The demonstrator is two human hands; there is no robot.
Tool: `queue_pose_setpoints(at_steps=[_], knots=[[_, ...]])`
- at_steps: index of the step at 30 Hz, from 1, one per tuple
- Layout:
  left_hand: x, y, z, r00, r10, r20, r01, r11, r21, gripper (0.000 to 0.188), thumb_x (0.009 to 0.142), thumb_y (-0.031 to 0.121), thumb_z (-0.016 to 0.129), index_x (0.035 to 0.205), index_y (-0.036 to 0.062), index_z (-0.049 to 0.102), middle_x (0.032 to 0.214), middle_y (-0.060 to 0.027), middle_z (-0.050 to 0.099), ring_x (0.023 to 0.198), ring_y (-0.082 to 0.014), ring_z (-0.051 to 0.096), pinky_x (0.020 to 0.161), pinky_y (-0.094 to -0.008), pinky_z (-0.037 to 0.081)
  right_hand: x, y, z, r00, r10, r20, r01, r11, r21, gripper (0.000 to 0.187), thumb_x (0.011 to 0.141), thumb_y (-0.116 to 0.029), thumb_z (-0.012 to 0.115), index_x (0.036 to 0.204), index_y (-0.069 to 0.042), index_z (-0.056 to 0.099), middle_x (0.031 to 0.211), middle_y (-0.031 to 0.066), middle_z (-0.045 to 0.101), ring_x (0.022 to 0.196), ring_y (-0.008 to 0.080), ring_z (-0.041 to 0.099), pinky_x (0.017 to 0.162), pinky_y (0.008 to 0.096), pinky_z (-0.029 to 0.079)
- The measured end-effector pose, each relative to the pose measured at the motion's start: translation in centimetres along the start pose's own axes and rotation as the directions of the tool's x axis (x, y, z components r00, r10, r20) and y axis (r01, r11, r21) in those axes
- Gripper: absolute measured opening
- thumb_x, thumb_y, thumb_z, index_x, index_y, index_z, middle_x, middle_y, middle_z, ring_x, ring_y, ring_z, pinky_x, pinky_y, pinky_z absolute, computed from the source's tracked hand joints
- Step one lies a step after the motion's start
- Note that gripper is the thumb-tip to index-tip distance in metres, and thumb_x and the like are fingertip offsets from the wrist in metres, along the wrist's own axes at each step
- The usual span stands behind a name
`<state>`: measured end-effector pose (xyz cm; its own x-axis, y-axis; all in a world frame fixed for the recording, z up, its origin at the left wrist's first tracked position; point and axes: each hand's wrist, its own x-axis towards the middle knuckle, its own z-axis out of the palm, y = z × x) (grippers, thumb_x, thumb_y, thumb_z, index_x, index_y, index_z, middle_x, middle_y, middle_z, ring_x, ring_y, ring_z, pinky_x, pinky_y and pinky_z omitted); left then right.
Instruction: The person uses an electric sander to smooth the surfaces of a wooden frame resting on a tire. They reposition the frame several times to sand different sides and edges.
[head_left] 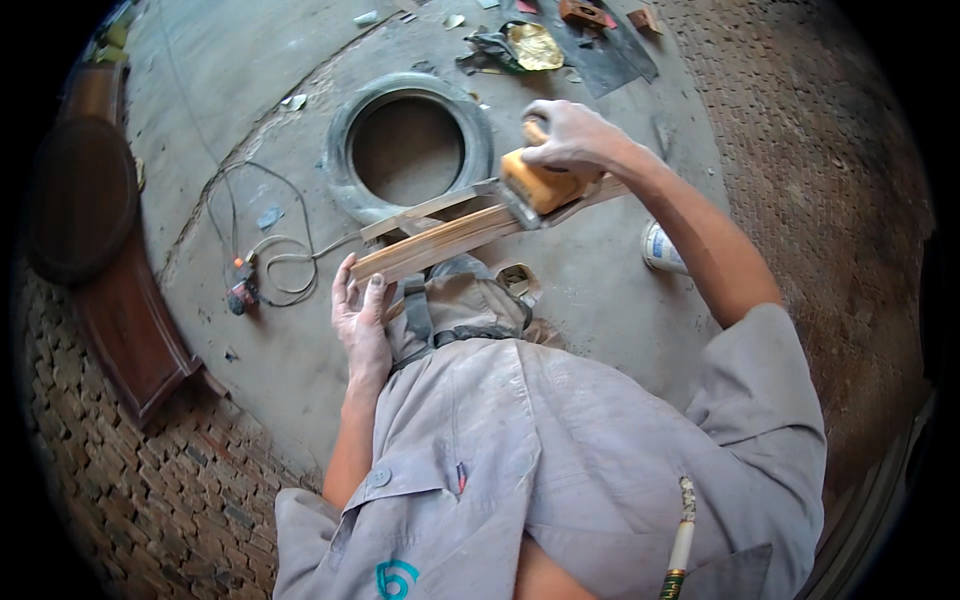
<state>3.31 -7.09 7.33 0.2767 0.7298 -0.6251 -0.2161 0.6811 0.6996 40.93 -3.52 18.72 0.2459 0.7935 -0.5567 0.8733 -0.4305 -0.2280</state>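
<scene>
My right hand is wrapped round the grip of a yellow power sander. The sander's lower face rests against a long, light wooden piece, towards its right half. At the piece's left end, my left hand pinches the wood between thumb and fingers. The wood slants up to the right across the space above my lap. Just behind it shows a second pale strip; whether the two are joined I cannot tell. The sander and my right hand hide part of the far end.
A grey tyre lies flat beyond the wood. At left, a cord loops across concrete beside a dark wooden furniture part. A white tub stands right. Crumpled black-and-gold wrapping and scraps lie behind. Brick paving borders the concrete.
</scene>
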Motion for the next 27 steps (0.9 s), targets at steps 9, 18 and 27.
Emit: queue_pose_setpoints(at_steps=[9, 18, 27], knots=[[0.1, -0.4, 0.2, 0.998, -0.019, -0.066, 0.02, 1.0, 0.008, 0.054, 0.106, 0.012, 0.067, 0.155, 0.0102, 0.044, 0.146, -0.0143, 0.053, 0.13, -0.0237, 0.059, 0.111, -0.0399, 0.055, -5.4, 19.6, -2.2, 0.89, 0.358, -0.281, -0.358, 0.932, 0.054, 0.075, 0.074, -0.046, 0.081, 0.131, -0.001, 0.067, 0.121, 0.0277, 0.073, 0.112, 0.0388, 0.072, 0.101, 0.0449, 0.055], [1.3, 0.0, 0.4, 0.995, 0.072, -0.065, -0.07, 0.997, 0.033, 0.049, 0.108, 0.011, 0.062, 0.155, 0.0095, 0.047, 0.142, -0.0105, 0.055, 0.128, -0.0236, 0.061, 0.11, -0.0452, 0.059, -7.9, 13.4, 3.2, 0.805, 0.202, -0.557, -0.128, 0.977, 0.17, 0.059, 0.081, -0.035, 0.082, 0.127, -0.003, 0.065, 0.121, 0.022, 0.066, 0.113, 0.0371, 0.068, 0.101, 0.0447, 0.055], [4.0, 1.3, 2.0, 0.995, 0.088, -0.055, -0.087, 0.996, 0.011, 0.05, 0.109, 0.01, 0.06, 0.156, 0.007, 0.044, 0.144, -0.0139, 0.053, 0.132, -0.0273, 0.059, 0.109, -0.0472, 0.06, -9.5, 20.4, 2.8, 0.708, 0.244, -0.663, -0.199, 0.969, 0.143, 0.054, 0.082, -0.034, 0.083, 0.122, -0.005, 0.061, 0.114, 0.0174, 0.063, 0.107, 0.0373, 0.068, 0.094, 0.0472, 0.056]])
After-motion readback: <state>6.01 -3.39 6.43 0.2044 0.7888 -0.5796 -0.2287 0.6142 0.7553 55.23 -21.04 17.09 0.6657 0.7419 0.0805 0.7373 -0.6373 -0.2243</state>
